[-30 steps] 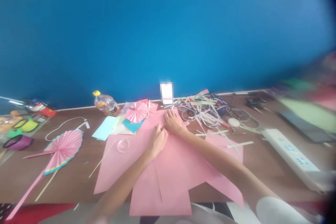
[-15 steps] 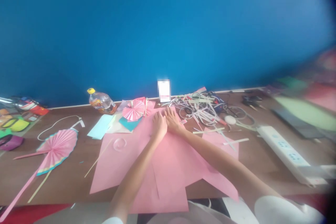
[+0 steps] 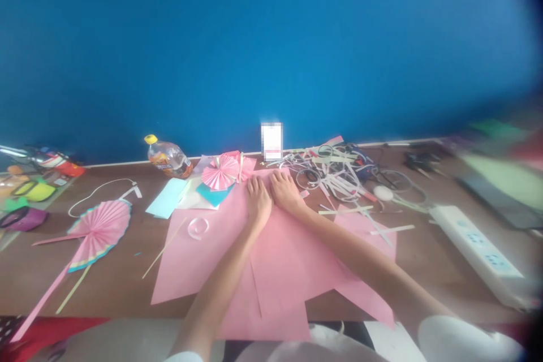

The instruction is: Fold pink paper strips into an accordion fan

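Note:
Pink paper sheets (image 3: 288, 271) lie overlapped in front of me, some hanging past the table's front edge. Near their far end my left hand (image 3: 258, 199) rests flat on the top sheet, fingers stretched out and pointing away from me. My right hand (image 3: 285, 190) lies flat close beside it, fingers also extended. Neither hand grips anything visible. To the left, a clear tape roll (image 3: 198, 228) sits on the pink paper. Pleated pink paper rosettes (image 3: 220, 172) stand just beyond my left hand, next to teal paper (image 3: 214, 195) and pale blue paper (image 3: 168, 198).
A pink folded fan (image 3: 102, 232) lies at the left. A yellow-capped bottle (image 3: 169, 159) leans at the back. Right of my hands are tangled paper strips (image 3: 335, 172), a white power strip (image 3: 479, 251) and a dark flat device (image 3: 500, 201). A blue wall (image 3: 271, 56) rises behind the table.
The view has shifted slightly, so most things appear a little further right and higher. My left hand's fingers look more spread on the paper. Both hands stay on the pink sheet.

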`<move>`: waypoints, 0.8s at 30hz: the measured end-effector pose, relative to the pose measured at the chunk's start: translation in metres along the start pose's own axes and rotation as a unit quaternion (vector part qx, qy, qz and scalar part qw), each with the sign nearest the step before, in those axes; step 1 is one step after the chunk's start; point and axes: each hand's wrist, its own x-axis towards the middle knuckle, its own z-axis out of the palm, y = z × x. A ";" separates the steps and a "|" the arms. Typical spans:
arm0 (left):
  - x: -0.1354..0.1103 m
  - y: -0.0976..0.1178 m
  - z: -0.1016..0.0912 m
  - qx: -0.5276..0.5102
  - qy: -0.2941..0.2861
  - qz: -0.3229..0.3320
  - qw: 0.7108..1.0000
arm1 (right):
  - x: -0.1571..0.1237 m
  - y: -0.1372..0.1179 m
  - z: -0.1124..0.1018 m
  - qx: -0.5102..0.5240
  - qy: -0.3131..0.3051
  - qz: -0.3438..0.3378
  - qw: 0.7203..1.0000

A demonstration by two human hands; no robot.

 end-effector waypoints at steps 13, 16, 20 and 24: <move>-0.002 0.005 0.002 0.016 0.020 -0.021 0.999 | -0.003 -0.003 0.002 -0.016 0.000 0.014 1.000; 0.002 0.000 0.004 -0.043 0.025 -0.022 0.999 | -0.003 -0.003 0.001 -0.021 -0.006 0.014 1.000; 0.015 -0.016 0.007 -0.175 0.030 -0.045 0.983 | 0.002 -0.003 0.000 -0.014 -0.031 0.024 0.999; 0.021 -0.032 0.010 -0.253 -0.003 -0.023 0.967 | 0.009 0.008 -0.007 -0.004 -0.060 0.008 0.998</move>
